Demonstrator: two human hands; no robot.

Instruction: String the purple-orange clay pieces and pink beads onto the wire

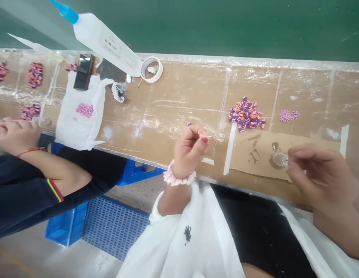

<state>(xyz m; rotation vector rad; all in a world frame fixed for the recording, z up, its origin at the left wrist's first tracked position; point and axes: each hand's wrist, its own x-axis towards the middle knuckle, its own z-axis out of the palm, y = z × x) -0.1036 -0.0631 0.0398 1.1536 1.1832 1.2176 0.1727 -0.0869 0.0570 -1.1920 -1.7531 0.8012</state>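
Note:
My left hand (pixel 188 150) is raised over the brown workbench (pixel 173 112), fingers pinched on a tiny orange and purple piece (pixel 200 133). A pink scrunchie sits on that wrist. My right hand (pixel 320 173) is curled at the right, fingertips closed on a small clear round object (pixel 279 158) above a cardboard sheet (pixel 301 154). A heap of purple and orange pieces (pixel 246 115) lies beyond the hands, and a smaller pink heap (pixel 288 115) lies to its right.
A co-worker's arm in a dark sleeve (pixel 37 181) rests at the left, by a white plastic bag (pixel 80 112) with pink pieces. A glue bottle with a blue tip (pixel 104 40) hangs overhead. A tape roll (pixel 152 69) lies near the far edge. Blue crates (pixel 109 224) stand on the floor.

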